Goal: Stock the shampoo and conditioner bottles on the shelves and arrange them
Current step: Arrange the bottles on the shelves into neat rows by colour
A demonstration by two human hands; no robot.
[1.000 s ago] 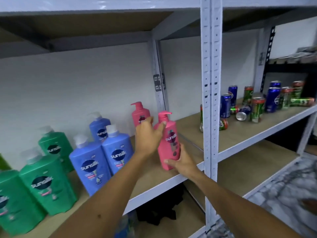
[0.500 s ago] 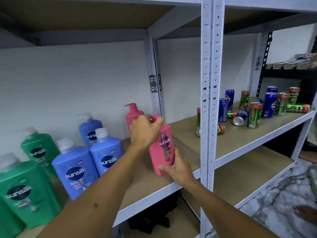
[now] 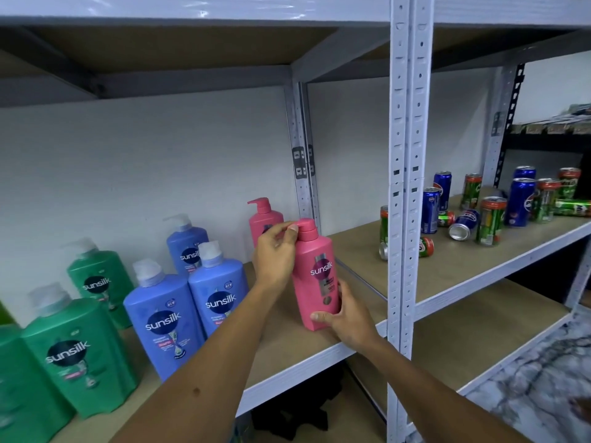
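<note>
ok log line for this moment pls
step: placing pink bottle on shelf | left hand: grips pump | right hand: holds base | status: upright

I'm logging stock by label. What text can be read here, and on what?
"sunsilk": pink bottle held by both hands.
"sunsilk": front blue bottles, rear blue bottle.
"sunsilk": green bottles.
Smaller print on bottles: blurred.
Drink cans: brands unreadable.

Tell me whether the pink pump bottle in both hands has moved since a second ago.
Yes. The pink pump bottle has swung upright, its pump top nearer the rear pink bottle.
</note>
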